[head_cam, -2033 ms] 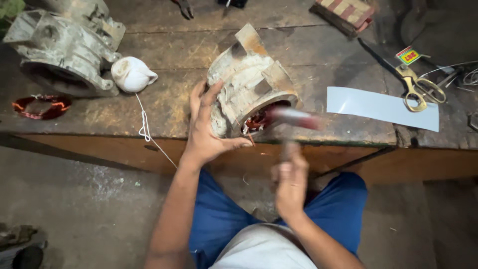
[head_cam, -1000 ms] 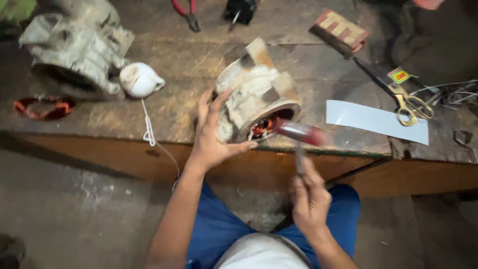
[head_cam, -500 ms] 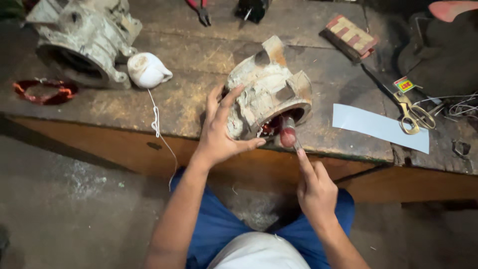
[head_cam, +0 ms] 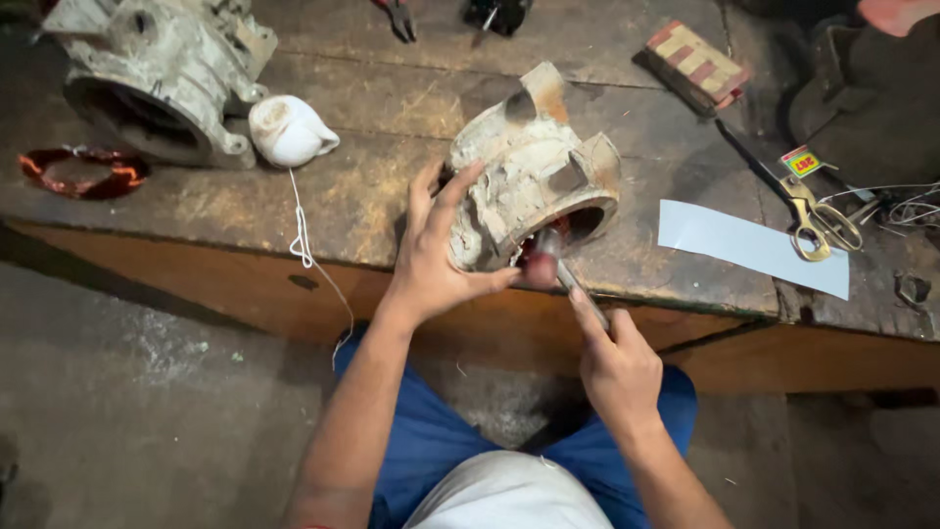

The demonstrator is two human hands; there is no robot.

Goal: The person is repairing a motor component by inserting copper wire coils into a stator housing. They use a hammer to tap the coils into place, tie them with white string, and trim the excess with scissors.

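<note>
A worn, pale motor housing (head_cam: 534,162) lies on its side near the front edge of the wooden bench (head_cam: 382,196), its open end with copper windings facing me. My left hand (head_cam: 436,255) presses against its left side, fingers spread over the casing and thumb under the rim. My right hand (head_cam: 615,367) grips the handle of a small hammer (head_cam: 550,257), whose reddish head sits at the housing's opening.
A second motor housing (head_cam: 157,73) and a white spool with trailing string (head_cam: 289,129) sit at the far left, beside a copper wire coil (head_cam: 83,171). To the right lie a white paper sheet (head_cam: 749,245), scissors (head_cam: 818,220), a striped block (head_cam: 695,59) and pliers (head_cam: 397,15).
The hammer has swung in from the right to the housing's open end, and my right hand has risen toward the bench edge. My left hand has stayed on the housing.
</note>
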